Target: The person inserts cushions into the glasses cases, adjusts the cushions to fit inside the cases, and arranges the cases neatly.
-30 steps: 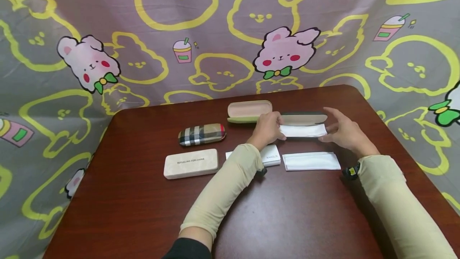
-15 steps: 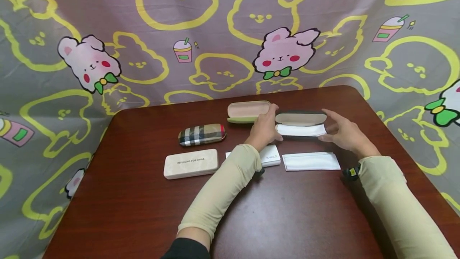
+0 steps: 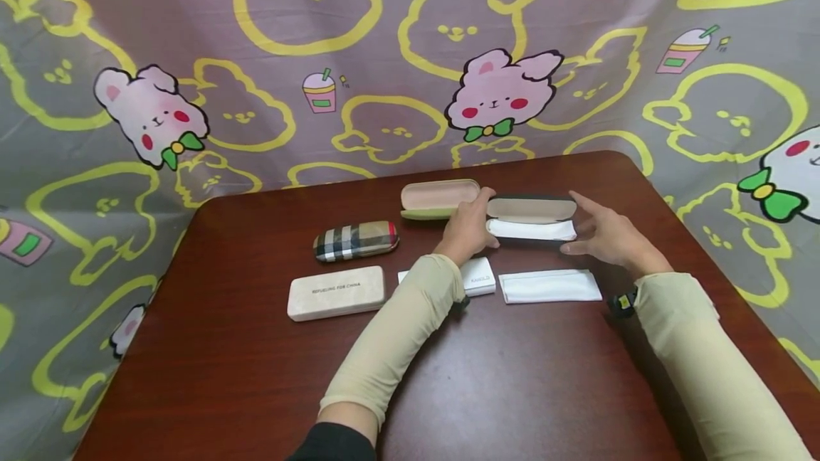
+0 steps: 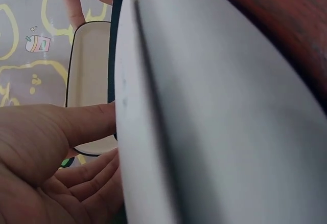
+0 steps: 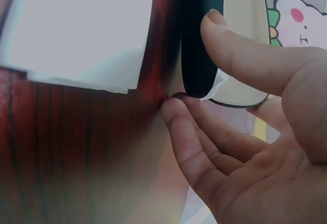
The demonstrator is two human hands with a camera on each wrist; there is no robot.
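Observation:
A dark green glasses case [image 3: 532,209] stands with its lid up in the head view, its lining beige. Along its lower half lies a folded white cloth [image 3: 532,230]. My left hand [image 3: 466,230] grips the left end of this case, thumb at the front and fingers toward the lid. At the right end my right hand [image 3: 611,233] holds it likewise; in the right wrist view its thumb [image 5: 245,60] presses the dark front wall while the fingers curl around the end. A close white surface [image 4: 225,101] covers much of the left wrist view.
An open yellow-green case [image 3: 440,198] stands just left of my left hand. Further left lie a plaid case [image 3: 356,241] and a cream case [image 3: 336,293]. Nearer me are a white box [image 3: 480,277], partly hidden by my left forearm, and another folded white cloth [image 3: 551,286].
My left hand has let go of the cloth's left end and shifted left onto the end of the green case. The right hand stays at the right end. The head view has shifted slightly.

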